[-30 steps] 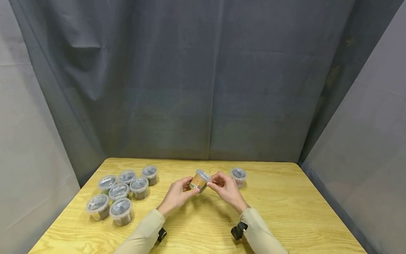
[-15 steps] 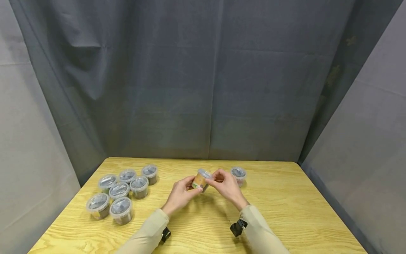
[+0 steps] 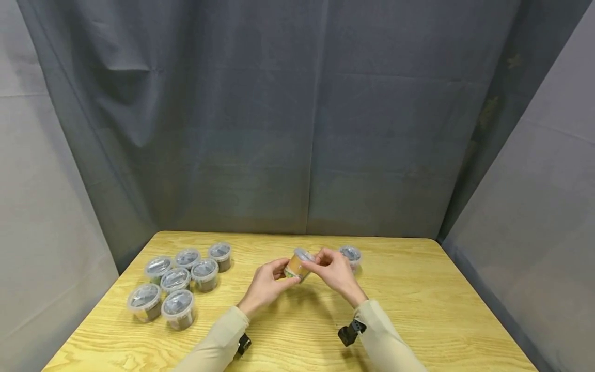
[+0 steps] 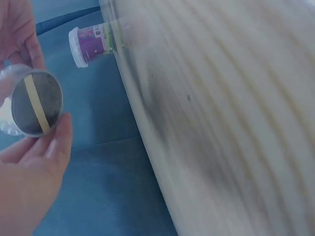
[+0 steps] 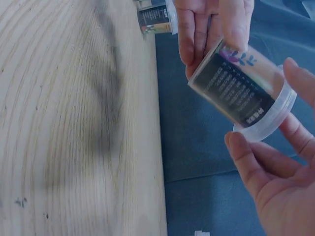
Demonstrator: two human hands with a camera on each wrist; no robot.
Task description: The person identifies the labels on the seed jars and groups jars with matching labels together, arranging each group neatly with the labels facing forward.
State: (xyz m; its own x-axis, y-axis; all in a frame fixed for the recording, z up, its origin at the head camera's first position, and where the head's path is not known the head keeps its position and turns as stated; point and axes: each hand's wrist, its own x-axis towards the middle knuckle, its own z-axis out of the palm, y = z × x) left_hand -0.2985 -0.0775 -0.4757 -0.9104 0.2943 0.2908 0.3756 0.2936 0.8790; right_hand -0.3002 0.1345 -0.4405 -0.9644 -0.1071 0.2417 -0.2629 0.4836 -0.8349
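Note:
A small lidded plastic tub with an orange label is held tilted above the middle of the table. My left hand grips its body from the left. My right hand is at the clear lid, pinching its rim between thumb and fingers; the lid sits on the tub. In the right wrist view, a dark printed panel and a flower show on the label. The left wrist view shows the tub's grey base crossed by a pale strip.
Several similar tubs stand grouped on the left of the wooden table. Another tub stands just behind my right hand, with a purple label in the left wrist view. Grey curtains hang behind and at both sides.
The held tub has shifted slightly to the right with my left hand. My right thumb and fingers have moved further over the lid's rim. The standing tubs have not moved.

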